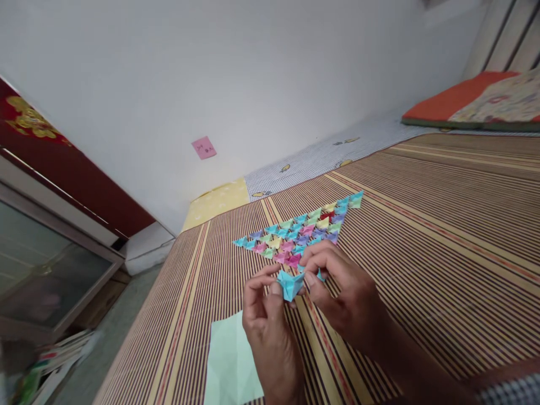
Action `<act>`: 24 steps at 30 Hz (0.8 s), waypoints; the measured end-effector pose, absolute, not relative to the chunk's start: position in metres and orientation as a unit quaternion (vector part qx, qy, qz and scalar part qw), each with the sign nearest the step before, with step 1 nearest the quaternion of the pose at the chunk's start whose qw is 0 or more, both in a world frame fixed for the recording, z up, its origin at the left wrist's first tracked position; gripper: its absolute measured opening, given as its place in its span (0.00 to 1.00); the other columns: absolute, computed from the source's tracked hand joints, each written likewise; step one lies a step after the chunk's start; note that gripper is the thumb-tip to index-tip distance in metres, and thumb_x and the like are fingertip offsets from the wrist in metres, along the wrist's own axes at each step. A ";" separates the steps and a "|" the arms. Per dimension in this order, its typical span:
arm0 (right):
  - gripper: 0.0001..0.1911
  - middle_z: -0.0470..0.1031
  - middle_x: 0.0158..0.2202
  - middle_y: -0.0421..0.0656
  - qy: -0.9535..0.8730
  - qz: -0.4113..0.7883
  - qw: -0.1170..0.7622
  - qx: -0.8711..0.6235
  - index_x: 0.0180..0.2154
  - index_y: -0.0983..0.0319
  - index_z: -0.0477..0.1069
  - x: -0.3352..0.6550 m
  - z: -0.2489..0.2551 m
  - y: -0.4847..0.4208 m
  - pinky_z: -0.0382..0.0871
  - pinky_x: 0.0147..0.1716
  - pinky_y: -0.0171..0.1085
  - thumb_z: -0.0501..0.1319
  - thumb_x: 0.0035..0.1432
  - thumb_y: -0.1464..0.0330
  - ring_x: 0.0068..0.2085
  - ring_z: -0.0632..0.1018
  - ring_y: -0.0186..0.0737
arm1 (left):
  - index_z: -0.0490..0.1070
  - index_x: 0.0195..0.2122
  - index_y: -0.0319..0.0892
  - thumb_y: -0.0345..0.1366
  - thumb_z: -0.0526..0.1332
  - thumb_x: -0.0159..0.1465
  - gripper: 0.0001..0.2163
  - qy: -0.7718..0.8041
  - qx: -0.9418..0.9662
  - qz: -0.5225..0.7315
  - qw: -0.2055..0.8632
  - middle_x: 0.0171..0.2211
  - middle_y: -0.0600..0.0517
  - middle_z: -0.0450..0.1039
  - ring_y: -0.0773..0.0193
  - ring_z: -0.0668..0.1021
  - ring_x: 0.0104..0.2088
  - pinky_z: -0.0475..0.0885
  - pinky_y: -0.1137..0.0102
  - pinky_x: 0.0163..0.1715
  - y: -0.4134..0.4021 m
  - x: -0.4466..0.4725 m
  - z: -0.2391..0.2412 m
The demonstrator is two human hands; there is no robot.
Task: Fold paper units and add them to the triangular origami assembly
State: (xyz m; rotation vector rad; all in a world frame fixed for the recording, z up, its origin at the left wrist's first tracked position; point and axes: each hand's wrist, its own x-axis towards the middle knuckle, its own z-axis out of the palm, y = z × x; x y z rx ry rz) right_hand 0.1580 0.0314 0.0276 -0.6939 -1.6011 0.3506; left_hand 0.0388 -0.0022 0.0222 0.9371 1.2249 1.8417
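Note:
My left hand and my right hand are both closed in a pinch on a small folded blue paper piece, held just above a striped mat. Right behind the hands lies a flat triangle of several joined folded paper pieces in blue, pink, yellow, green and purple. The blue piece sits at the triangle's near tip; whether it touches the triangle is unclear. A pale green paper sheet lies on the mat under my left wrist.
A white wall with a pink sticky note rises behind. An orange-edged cushion lies at the far right. A glass-fronted cabinet stands at the left, with papers on the floor below.

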 end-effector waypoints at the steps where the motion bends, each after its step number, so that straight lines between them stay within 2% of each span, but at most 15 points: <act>1: 0.08 0.70 0.37 0.43 -0.698 0.155 0.632 -0.300 0.35 0.58 0.63 0.158 0.028 0.031 0.71 0.39 0.40 0.54 0.64 0.77 0.40 0.75 0.42 | 0.71 0.35 0.46 0.41 0.65 0.65 0.06 0.472 0.362 0.720 0.357 0.50 0.50 0.76 0.59 0.77 0.48 0.71 0.65 0.48 -0.002 0.039 0.022; 5: 0.07 0.73 0.37 0.42 -0.703 0.198 0.619 -0.289 0.36 0.58 0.65 0.159 0.029 0.027 0.71 0.36 0.37 0.55 0.63 0.76 0.37 0.75 0.39 | 0.71 0.37 0.46 0.40 0.64 0.67 0.05 0.462 0.383 0.715 0.359 0.52 0.51 0.74 0.59 0.76 0.52 0.68 0.63 0.53 -0.003 0.040 0.021; 9: 0.08 0.73 0.38 0.41 -0.724 0.205 0.593 -0.287 0.42 0.58 0.69 0.162 0.028 0.026 0.70 0.35 0.36 0.58 0.63 0.76 0.35 0.74 0.37 | 0.72 0.37 0.46 0.39 0.63 0.67 0.04 0.452 0.432 0.701 0.343 0.51 0.51 0.74 0.58 0.76 0.52 0.70 0.64 0.52 -0.004 0.043 0.020; 13: 0.07 0.72 0.38 0.42 -0.738 0.199 0.580 -0.282 0.40 0.59 0.70 0.164 0.031 0.028 0.70 0.39 0.36 0.57 0.65 0.76 0.41 0.75 0.38 | 0.72 0.36 0.46 0.38 0.63 0.68 0.04 0.469 0.471 0.679 0.312 0.50 0.51 0.73 0.58 0.76 0.52 0.70 0.66 0.50 -0.004 0.042 0.020; 18: 0.06 0.69 0.35 0.42 -0.760 0.180 0.547 -0.301 0.35 0.60 0.68 0.168 0.036 0.029 0.68 0.40 0.40 0.57 0.65 0.76 0.39 0.73 0.40 | 0.71 0.37 0.47 0.37 0.62 0.68 0.03 0.470 0.488 0.677 0.287 0.53 0.52 0.72 0.58 0.73 0.57 0.68 0.67 0.52 -0.005 0.042 0.018; 24: 0.08 0.68 0.36 0.43 -0.769 0.132 0.551 -0.297 0.33 0.61 0.67 0.169 0.038 0.029 0.67 0.39 0.39 0.56 0.64 0.77 0.39 0.72 0.40 | 0.69 0.39 0.47 0.39 0.58 0.71 0.05 0.448 0.450 0.681 0.365 0.55 0.50 0.73 0.57 0.74 0.58 0.64 0.62 0.58 -0.005 0.044 0.021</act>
